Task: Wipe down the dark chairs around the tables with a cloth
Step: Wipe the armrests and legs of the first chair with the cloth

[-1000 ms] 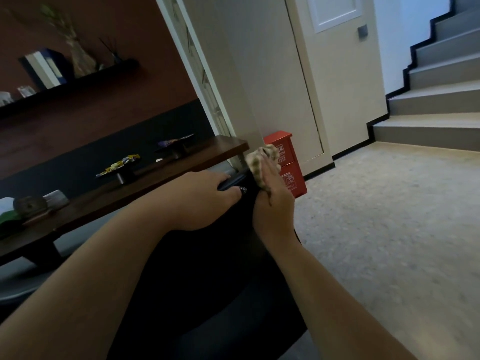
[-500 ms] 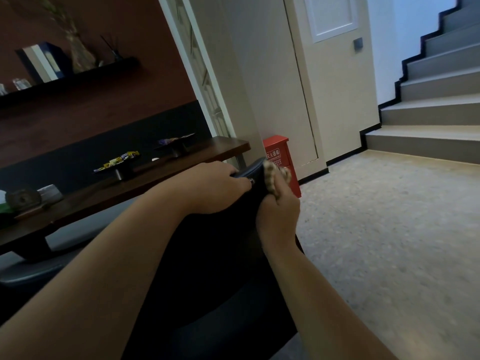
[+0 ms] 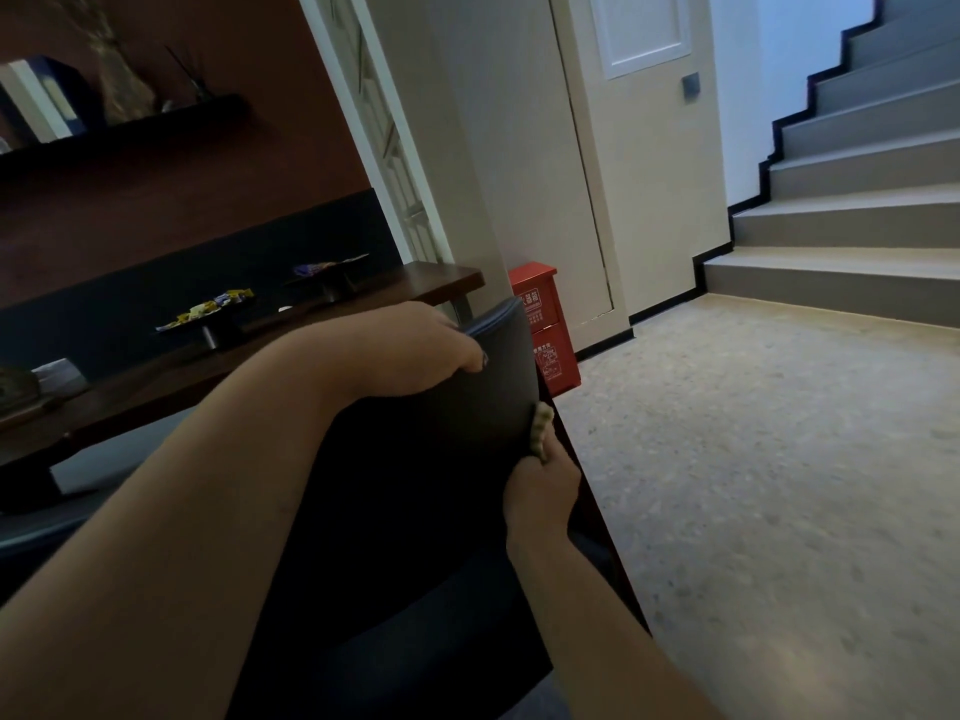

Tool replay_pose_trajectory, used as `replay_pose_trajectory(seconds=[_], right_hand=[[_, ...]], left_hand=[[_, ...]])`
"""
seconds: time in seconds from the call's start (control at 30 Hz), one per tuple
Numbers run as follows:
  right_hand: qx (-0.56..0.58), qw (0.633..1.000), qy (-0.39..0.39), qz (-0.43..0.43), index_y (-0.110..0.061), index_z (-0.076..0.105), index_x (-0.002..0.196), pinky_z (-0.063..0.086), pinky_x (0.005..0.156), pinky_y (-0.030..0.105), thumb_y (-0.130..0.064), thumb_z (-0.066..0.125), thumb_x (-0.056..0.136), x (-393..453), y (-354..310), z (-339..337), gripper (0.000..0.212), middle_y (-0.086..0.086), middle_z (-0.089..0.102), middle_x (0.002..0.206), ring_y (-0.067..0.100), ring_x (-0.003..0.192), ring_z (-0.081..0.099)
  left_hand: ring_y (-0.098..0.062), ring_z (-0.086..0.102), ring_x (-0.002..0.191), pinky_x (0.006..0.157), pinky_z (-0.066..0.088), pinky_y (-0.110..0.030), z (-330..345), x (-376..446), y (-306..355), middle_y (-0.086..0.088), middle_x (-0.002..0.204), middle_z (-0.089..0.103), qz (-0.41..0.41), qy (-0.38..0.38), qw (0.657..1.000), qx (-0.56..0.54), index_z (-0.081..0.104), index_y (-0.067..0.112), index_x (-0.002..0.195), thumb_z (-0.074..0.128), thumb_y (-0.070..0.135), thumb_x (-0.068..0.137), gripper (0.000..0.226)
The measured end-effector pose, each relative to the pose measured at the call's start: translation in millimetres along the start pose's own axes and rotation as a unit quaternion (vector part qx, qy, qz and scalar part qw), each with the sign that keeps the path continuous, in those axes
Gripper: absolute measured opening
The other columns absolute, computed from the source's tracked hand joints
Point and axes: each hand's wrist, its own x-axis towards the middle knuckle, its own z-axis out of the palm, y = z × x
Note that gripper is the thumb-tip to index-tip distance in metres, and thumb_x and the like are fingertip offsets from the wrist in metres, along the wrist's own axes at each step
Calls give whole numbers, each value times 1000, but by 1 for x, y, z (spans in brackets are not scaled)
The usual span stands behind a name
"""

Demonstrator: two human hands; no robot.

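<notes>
Red box (image 3: pixel 543 324) stands just behind chair (image 3: pixel 467 459).

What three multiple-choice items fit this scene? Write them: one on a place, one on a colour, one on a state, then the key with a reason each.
1. Where is the cloth?
A. On the table
B. At the right edge of the chair back, in the right hand
C. On the stairs

2. What colour is the box on the floor by the wall?
A. Red
B. Blue
C. White

3. What is the left hand doing?
A. Hanging free
B. Lying flat on the table
C. Gripping the top of the chair back

Key: 1 B, the cloth peeks out above the right hand's fingers against the chair's edge. 2 A, the box is plainly red with pale print. 3 C, its fingers curl over the top rim, thumb on the near face.
</notes>
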Motion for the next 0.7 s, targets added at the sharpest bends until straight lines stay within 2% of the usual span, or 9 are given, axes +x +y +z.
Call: replay_pose_trajectory(seconds=[0.07, 0.1, 0.17, 0.27, 0.37, 0.43, 0.53, 0.63, 0.7], right_hand=[[-31, 998, 2, -57, -14, 62, 121, 51, 92, 25, 12, 33, 85, -4, -24, 6, 53, 8, 59, 118, 17, 105, 58], [-45, 994, -11, -104, -13, 61, 120, 53, 90, 28, 10, 34, 86, -8, -38, 11, 49, 9, 60, 114, 19, 103, 59], [-64, 976, -33, -204, -11, 55, 130, 49, 99, 37, 6, 37, 90, -19, -65, 23, 48, 13, 58, 125, 24, 118, 55], [-95, 937, -39, -335, -10, 49, 137, 33, 112, 27, 4, 38, 93, -26, -83, 30, 47, 5, 49, 142, 15, 135, 40], [-108, 913, -76, -385, -9, 45, 139, 34, 113, 34, 1, 42, 97, -18, -67, 17, 44, 6, 45, 145, 15, 138, 37], [-105, 936, -86, -326, -9, 44, 141, 38, 110, 42, -1, 42, 97, -13, -42, 4, 44, 8, 48, 143, 19, 135, 41], [-131, 973, -71, -177, -9, 47, 138, 36, 110, 44, 6, 36, 95, -14, -4, -11, 47, 13, 52, 137, 24, 131, 45], [-80, 995, -35, -50, -15, 49, 138, 39, 109, 35, 9, 34, 90, -19, 2, -8, 56, 9, 55, 133, 23, 125, 49], [-34, 999, -17, -22, -14, 53, 133, 49, 91, 17, 11, 34, 87, -17, -17, 3, 57, 6, 59, 121, 20, 112, 57]], left_hand=[[-6, 49, 80, 69, 38, -16, -2, 1, 0, 5, 91, 49, -5, -5, 1000, -17, 52, 11, 131, 44, 28, 100, 36], [-5, 50, 79, 69, 39, -15, -2, 1, -1, 5, 94, 51, -5, -8, 999, -37, 52, 13, 132, 44, 27, 101, 35], [-6, 55, 81, 68, 43, -14, -3, -1, -2, 0, 104, 58, -6, -14, 999, -46, 54, 16, 128, 48, 26, 99, 31], [-19, 66, 85, 70, 52, -26, -6, -1, -8, -6, 102, 67, -21, -43, 997, -58, 60, 18, 117, 63, 24, 88, 30], [-19, 67, 84, 64, 50, -25, -10, 0, -15, -4, 103, 66, 6, -67, 996, -52, 59, 23, 117, 69, 19, 82, 37], [-14, 68, 85, 64, 51, -22, -16, -7, -20, 1, 106, 63, 15, -111, 992, -55, 53, 35, 114, 71, 21, 78, 43], [-6, 69, 83, 63, 53, -18, -23, -27, -44, 8, 105, 64, -26, -159, 985, -63, 48, 49, 106, 69, 43, 65, 46], [0, 68, 82, 66, 52, -16, -14, -47, -68, 15, 95, 70, -31, -91, 994, -43, 54, 47, 114, 60, 66, 62, 56], [3, 66, 67, 54, 46, -12, -5, -55, -68, 21, 80, 69, -4, -32, 998, -50, 59, 43, 107, 49, 76, 54, 63]])
